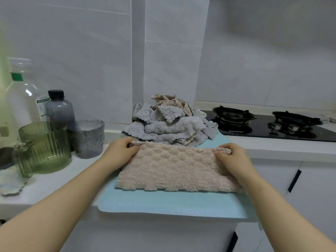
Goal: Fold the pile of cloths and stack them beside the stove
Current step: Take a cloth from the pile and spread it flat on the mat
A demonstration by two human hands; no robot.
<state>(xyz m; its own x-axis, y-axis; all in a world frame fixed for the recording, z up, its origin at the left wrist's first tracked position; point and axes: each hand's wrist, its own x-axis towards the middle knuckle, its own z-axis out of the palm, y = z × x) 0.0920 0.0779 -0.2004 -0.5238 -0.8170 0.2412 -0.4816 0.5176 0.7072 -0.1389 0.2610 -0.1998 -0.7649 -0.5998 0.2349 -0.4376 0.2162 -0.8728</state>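
A beige fluffy cloth (174,170) lies spread on a light blue mat (163,202) at the counter's front. My left hand (121,150) pinches its far left corner. My right hand (230,155) pinches its far right corner. Behind the cloth, a loose pile of grey and beige cloths (169,120) sits on the back of the mat, left of the black gas stove (269,124).
Left of the mat stand green ribbed glasses (45,148), a grey textured glass (88,138), a dark-capped grey bottle (58,108) and a large clear bottle (20,95). The tiled wall runs behind. White cabinet fronts (300,188) lie below on the right.
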